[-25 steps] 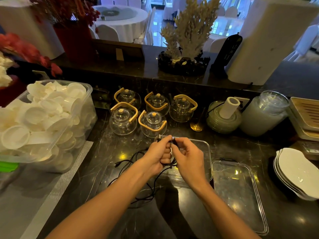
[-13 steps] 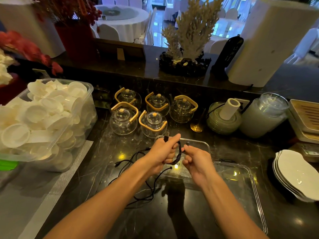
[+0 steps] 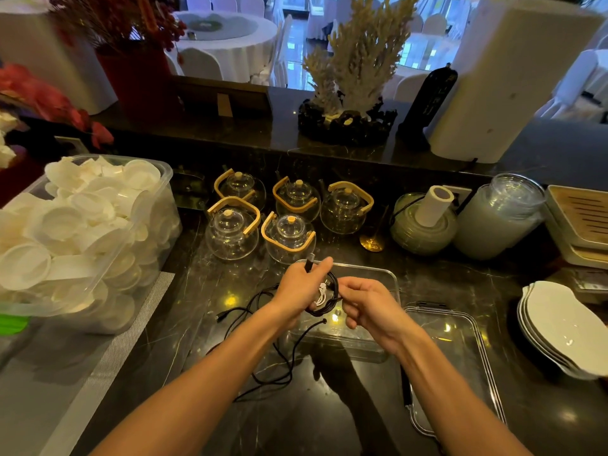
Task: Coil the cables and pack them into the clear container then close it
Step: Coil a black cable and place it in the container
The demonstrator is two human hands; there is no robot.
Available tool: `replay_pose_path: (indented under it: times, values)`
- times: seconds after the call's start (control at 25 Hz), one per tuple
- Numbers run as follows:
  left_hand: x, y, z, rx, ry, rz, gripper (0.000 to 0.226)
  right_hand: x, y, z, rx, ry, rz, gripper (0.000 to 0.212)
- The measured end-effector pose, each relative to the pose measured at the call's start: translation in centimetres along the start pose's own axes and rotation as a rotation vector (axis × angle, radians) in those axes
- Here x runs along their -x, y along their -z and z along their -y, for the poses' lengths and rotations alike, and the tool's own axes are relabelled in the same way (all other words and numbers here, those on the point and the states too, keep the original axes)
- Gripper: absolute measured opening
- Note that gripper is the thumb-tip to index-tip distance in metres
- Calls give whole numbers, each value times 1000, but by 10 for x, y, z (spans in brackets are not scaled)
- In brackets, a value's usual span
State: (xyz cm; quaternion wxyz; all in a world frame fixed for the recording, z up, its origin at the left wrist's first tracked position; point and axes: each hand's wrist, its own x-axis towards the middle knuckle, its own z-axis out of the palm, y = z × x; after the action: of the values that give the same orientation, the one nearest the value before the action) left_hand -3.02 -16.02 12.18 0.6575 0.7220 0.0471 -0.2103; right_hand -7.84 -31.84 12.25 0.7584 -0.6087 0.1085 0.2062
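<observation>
One black cable (image 3: 332,292), part-coiled: your left hand (image 3: 301,289) grips the loops, your right hand (image 3: 367,304) pinches the strand just beside, both directly over the open clear container (image 3: 391,281); slack trails down-left across the counter (image 3: 204,291).

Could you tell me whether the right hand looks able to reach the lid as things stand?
Probably yes. The lid lies flat on the counter just beside the right hand, with nothing on it or between them. That hand would first have to let go of the cable.
</observation>
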Motion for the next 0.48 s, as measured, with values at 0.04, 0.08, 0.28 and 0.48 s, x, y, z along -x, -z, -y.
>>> replay_pose_path:
  times: [0.04,0.08,0.28,0.48]
  values:
    - [-1,-1,1,20,12,20,32,-1,0,-2,-45,13,5,26]
    - [-3,-2,4,45,37,42,31,-1,-1,-3,-90,22,2,27]
    - [-13,-5,13,90,129,63,37,-4,-19,-11,96,120,-150,17]
    - [-22,-15,22,-30,136,105,37,-3,-20,-24,809,350,-460,20]
